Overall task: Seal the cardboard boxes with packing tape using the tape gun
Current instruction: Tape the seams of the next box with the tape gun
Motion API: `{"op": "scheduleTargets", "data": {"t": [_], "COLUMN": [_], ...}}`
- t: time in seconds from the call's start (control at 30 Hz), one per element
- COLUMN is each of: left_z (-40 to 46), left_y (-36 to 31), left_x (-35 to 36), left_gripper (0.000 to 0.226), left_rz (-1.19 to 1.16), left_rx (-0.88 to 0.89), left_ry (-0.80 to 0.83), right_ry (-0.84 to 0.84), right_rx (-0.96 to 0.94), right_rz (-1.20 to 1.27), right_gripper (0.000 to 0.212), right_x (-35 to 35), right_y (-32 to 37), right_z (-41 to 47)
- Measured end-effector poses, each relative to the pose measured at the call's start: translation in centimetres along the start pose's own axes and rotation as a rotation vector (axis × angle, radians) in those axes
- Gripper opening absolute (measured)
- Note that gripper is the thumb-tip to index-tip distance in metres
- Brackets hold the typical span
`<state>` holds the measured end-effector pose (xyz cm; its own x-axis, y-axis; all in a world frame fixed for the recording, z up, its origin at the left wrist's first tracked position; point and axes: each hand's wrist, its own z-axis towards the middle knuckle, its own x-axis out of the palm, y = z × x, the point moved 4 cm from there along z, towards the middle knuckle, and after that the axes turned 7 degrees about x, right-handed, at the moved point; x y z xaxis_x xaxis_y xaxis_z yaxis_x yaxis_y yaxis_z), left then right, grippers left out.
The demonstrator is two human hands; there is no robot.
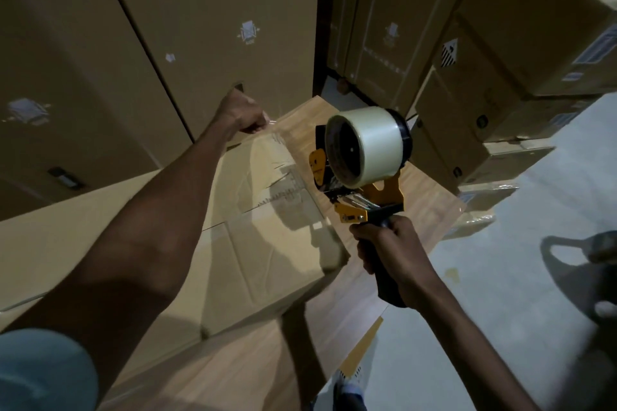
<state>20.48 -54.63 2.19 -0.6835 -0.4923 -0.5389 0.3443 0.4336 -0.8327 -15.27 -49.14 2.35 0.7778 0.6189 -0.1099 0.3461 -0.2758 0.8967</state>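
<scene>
— Blue sleeve (40, 374) is closest to us, down in the corner. What is that arm doing?

— It reaches far out. The left hand (242, 113) is curled up at the far end of the cardboard box (267, 264), and it looks like it pinches the loose end of the clear tape (277, 140) there.

— Where is the tape gun (360, 173)?

— The right hand (395, 253) grips its black handle tight. It is up in the air, just past the box's right edge, nearer to us than the left hand. The box sits on a wooden worktop (424, 210).

— Which way should it go?

— I think the tape must run along the top, from the far hand back toward us. More big boxes (200, 10) stand behind.
</scene>
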Motion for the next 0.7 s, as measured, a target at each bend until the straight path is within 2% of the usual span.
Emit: {"op": "scheduleTargets", "data": {"t": [0.1, 0.33, 0.57, 0.7], "left_z": [0.4, 1.2, 1.7, 1.6], "left_y": [0.4, 1.2, 2.6, 3.0], "left_x": [0.2, 1.0, 1.7, 2.1], "left_gripper": [0.005, 0.02, 0.025, 0.027], "left_rz": [-0.013, -0.054, -0.049, 0.034], "left_rx": [0.038, 0.088, 0.107, 0.154], "left_ry": [0.016, 0.037, 0.028, 0.031], "right_ry": [-0.025, -0.039, -0.054, -0.052], "right_rx": [0.018, 0.051, 0.067, 0.079], "right_rz": [0.008, 0.018, 0.027, 0.018], "right_gripper": [0.007, 0.007, 0.01, 0.01], "right_x": [0.5, 1.1, 1.8, 2.1], "right_y": [-0.7, -1.7, -2.4, -2.7], "right_z": [0.2, 0.4, 0.6, 0.8]}}
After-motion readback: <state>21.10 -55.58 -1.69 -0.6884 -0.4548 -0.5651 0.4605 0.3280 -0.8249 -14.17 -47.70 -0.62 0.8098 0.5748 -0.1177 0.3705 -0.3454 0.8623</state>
